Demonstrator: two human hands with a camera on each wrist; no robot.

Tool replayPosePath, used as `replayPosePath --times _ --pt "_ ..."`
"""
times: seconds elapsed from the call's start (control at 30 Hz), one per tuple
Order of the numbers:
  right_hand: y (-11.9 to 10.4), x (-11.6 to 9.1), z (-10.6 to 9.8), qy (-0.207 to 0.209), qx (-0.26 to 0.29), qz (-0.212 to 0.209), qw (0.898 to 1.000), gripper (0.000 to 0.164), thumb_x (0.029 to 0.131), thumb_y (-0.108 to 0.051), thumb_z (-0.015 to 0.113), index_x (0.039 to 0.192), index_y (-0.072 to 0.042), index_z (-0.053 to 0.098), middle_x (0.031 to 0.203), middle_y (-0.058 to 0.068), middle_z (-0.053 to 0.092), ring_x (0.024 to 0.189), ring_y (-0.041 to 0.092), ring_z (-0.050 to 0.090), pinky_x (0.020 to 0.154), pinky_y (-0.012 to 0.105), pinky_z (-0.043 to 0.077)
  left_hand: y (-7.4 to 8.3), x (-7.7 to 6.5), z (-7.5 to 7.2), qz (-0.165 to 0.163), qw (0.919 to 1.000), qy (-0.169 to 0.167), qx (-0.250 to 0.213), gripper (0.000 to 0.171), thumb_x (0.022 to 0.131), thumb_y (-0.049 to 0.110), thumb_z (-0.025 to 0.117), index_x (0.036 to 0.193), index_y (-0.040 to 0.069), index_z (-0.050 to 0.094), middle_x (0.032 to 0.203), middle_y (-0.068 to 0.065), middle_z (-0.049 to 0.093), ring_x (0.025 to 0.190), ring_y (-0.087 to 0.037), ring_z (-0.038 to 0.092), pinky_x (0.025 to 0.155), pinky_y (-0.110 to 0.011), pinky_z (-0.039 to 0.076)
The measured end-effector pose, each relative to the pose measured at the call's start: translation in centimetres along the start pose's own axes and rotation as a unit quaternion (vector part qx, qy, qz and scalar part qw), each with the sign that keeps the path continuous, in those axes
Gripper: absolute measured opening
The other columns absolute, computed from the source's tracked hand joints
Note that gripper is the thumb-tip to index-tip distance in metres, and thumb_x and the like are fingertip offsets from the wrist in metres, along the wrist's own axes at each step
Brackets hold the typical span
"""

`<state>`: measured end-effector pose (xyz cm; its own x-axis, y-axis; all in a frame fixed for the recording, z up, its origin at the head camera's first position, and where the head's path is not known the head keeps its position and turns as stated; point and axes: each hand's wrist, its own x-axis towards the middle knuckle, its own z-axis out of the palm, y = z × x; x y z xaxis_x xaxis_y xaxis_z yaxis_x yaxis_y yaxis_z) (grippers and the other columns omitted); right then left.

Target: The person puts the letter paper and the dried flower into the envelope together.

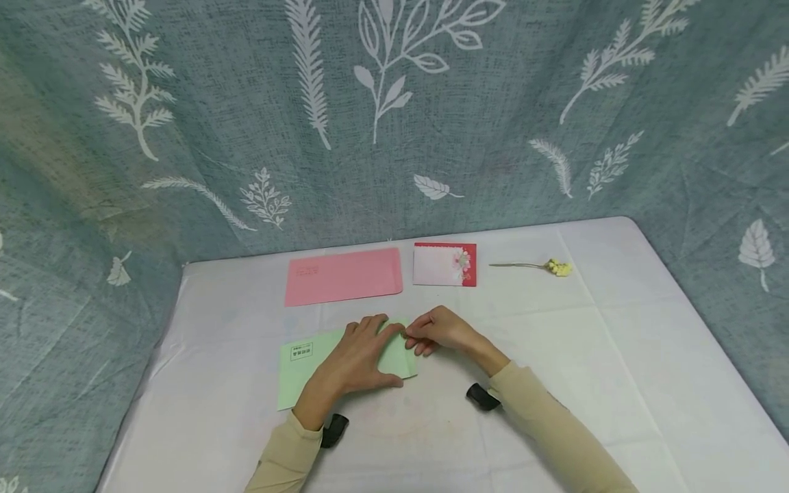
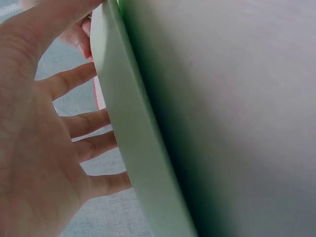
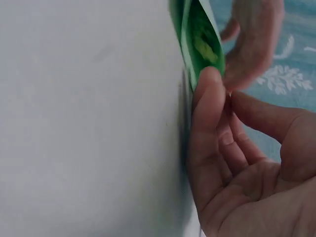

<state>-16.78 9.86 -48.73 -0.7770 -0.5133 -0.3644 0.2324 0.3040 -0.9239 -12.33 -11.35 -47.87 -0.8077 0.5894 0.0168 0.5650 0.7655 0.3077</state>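
Sleeves (image 1: 288, 452) up front; left hand (image 1: 359, 361) grips green envelope (image 1: 297, 380), right hand (image 1: 445, 332) probably pinches flower (image 3: 205, 50) by its stem. Light, creases easily imo; flower's likely fragile, so stem only.

A big blue-green cloth (image 1: 246, 89) hangs behind the table and down both sides, like a curtain. It has white leaves and twigs all over it. One tall twig (image 1: 140, 89) is up on the left, and one fat leaf (image 1: 757, 245) is on the right. The cloth looks a bit brown on the left side. The table has a white cover (image 1: 555, 390) with straight fold lines in it. Its far corners touch the curtain. The light is soft.
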Motion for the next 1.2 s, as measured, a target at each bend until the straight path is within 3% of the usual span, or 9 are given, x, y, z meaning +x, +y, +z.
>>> replayPosePath --times 0.2,0.4,0.53,0.8,1.0,1.2 --pt "-1.0 0.2 -1.3 0.055 -0.041 -0.008 0.998 0.024 0.099 -0.01 0.056 0.108 0.008 0.07 0.086 0.011 0.073 0.065 0.009 0.064 0.063 0.022 0.055 -0.2 0.2 -0.4 -0.001 0.9999 -0.013 0.009 0.092 0.068 0.058 0.082 0.142 0.016 0.047 0.138 -0.015 0.048 0.127 -0.032 0.045 0.1 -0.054 0.037" --pt "-2.3 1.3 -2.1 0.103 -0.05 -0.042 0.993 0.026 0.1 -0.011 0.056 0.112 0.008 0.068 0.097 0.018 0.072 0.08 0.02 0.07 0.073 0.028 0.057 -0.9 1.0 -1.6 -0.017 0.9998 -0.009 -0.009 0.084 0.076 0.052 0.079 0.144 0.015 0.046 0.144 -0.016 0.044 0.132 -0.034 0.041 0.104 -0.058 0.034" --pt "-2.9 2.4 -2.5 0.095 -0.025 -0.048 0.994 0.029 0.101 -0.012 0.054 0.117 0.009 0.065 0.104 0.021 0.071 0.085 0.022 0.07 0.077 0.029 0.057 -1.6 2.1 -2.7 -0.029 0.9994 -0.009 -0.014 0.078 0.081 0.045 0.077 0.144 0.013 0.045 0.146 -0.019 0.042 0.135 -0.037 0.039 0.107 -0.06 0.031" --pt "-3.3 5.3 -3.8 0.083 0.094 -0.021 0.992 0.033 0.103 -0.01 0.048 0.126 0.011 0.059 0.118 0.025 0.066 0.091 0.016 0.071 0.087 0.032 0.055 -4.3 5.8 -3.7 -0.043 0.9967 -0.012 0.068 0.075 0.082 0.041 0.078 0.141 0.007 0.047 0.141 -0.019 0.045 0.131 -0.036 0.041 0.107 -0.057 0.032" --pt "-3.8 7.0 -3.5 0.094 0.148 -0.026 0.984 0.035 0.104 -0.007 0.045 0.13 0.015 0.053 0.125 0.03 0.059 0.111 0.032 0.065 0.093 0.039 0.051 -5.9 8.0 -4.3 -0.067 0.9957 -0.053 0.037 0.082 0.085 0.04 0.075 0.15 0.007 0.038 0.152 -0.021 0.035 0.142 -0.038 0.03 0.115 -0.054 0.023" --pt "-4.3 7.9 -2.3 0.125 0.103 -0.017 0.987 0.035 0.102 -0.006 0.047 0.128 0.015 0.055 0.122 0.029 0.062 0.098 0.023 0.067 0.092 0.036 0.052 -7.3 9.8 -4.2 -0.089 0.99 -0.109 0.015 0.094 0.086 0.041 0.074 0.157 0.012 0.021 0.161 -0.019 0.017 0.149 -0.036 0.012 0.12 -0.048 0.01"
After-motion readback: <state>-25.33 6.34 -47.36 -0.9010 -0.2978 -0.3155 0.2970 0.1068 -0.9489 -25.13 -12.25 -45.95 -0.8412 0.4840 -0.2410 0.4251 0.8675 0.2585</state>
